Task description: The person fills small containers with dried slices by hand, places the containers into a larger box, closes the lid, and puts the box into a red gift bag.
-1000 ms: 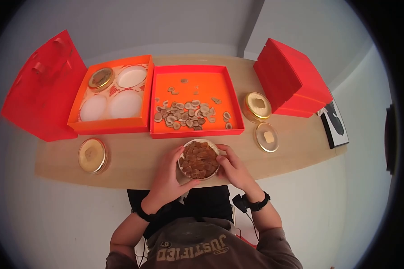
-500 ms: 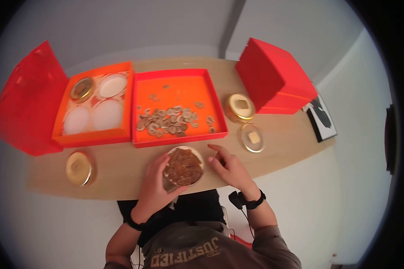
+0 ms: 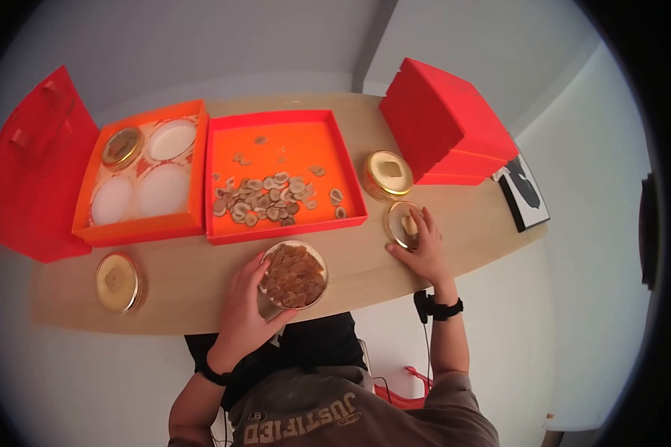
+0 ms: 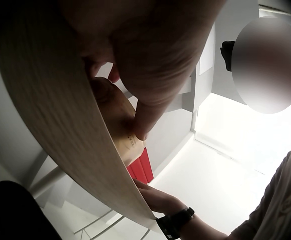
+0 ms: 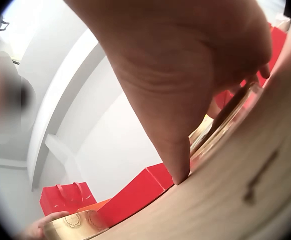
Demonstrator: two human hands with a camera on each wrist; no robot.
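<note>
The left hand (image 3: 247, 307) grips a round jar (image 3: 294, 275) filled with brown slices near the table's front edge; in the left wrist view its thumb and fingers lie against the jar's side (image 4: 118, 117). At the right, the right hand (image 3: 427, 252) has its fingers spread over a clear round lid (image 3: 400, 226) with a gold rim and a pale label, which lies flat on the table. In the right wrist view the thumb of the right hand (image 5: 170, 85) reaches down to the tabletop beside the lid's edge.
A red-orange tray (image 3: 276, 234) of loose slices stands behind the jar. Left of it are an orange box (image 3: 140, 230) with round recesses and a red bag (image 3: 37, 171). Gold-lidded jars (image 3: 388, 173) (image 3: 117, 283) stand on both sides. Red boxes (image 3: 447, 127) and a black-and-white box (image 3: 524, 192) are at the right.
The right hand has left the filled jar's side and moved right, to the clear lid. The left hand still holds the jar. The head view has shifted, so the table sits further left.
</note>
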